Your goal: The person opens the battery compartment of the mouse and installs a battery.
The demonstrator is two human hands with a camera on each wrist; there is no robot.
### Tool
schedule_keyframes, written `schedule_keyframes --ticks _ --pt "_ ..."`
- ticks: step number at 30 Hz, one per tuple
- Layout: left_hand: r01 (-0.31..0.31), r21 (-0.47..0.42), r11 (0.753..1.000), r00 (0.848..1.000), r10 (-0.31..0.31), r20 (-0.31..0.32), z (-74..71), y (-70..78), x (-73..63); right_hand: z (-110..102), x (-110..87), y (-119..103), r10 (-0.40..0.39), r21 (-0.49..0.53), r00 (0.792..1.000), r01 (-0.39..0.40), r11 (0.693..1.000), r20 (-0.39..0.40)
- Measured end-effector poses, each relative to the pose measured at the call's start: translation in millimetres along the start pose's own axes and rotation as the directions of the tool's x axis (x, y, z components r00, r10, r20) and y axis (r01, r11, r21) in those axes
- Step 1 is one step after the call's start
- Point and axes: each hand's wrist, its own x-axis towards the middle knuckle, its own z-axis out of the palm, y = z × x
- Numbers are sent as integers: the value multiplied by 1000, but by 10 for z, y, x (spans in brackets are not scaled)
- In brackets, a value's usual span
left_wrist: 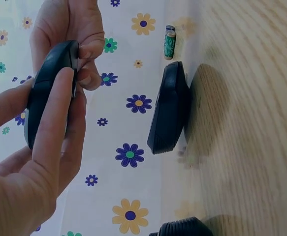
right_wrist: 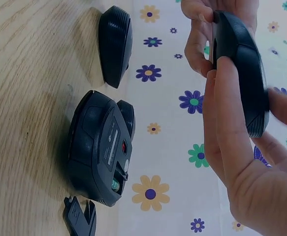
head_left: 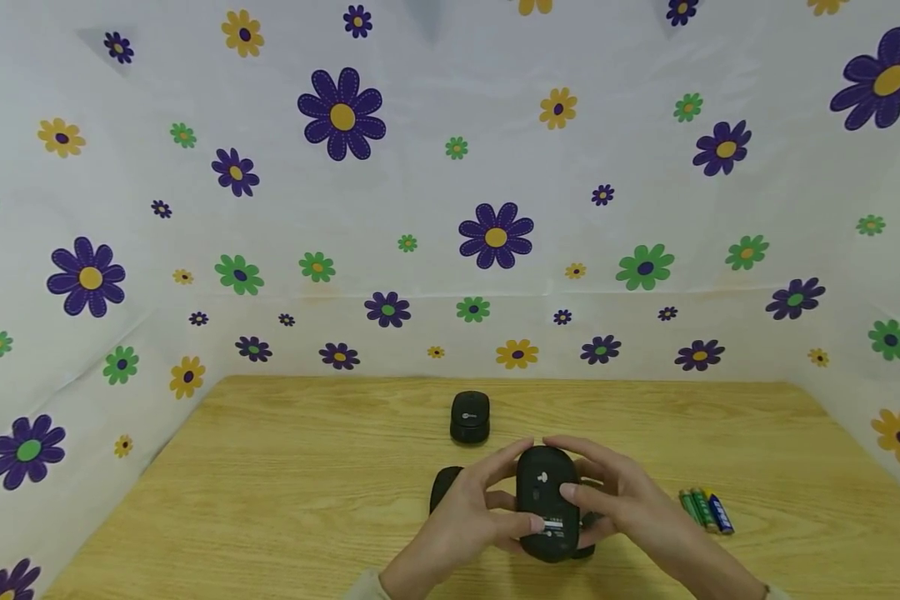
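Observation:
A black computer mouse is held up above the table, its underside with a printed label facing the head camera. My left hand grips its left side, thumb across the label. On the other side my right hand holds it, thumb on the underside and fingers at the edge. Below, an upturned black mouse lies with its battery compartment uncovered and a green battery inside. Beside it is a loose battery cover. In the head view the hands largely hide that mouse.
Another mouse sits toward the back of the wooden table. Left of my hands, a further mouse is partly covered by the left hand. Several green and blue batteries lie on the right. A flowered cloth encloses the table.

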Motion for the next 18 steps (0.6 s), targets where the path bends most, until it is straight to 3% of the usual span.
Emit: schedule_keyframes --ticks 18 --pt "11 26 1000 1000 -12 10 1 -29 17 17 38 -3 16 -8 1000 -16 1000 20"
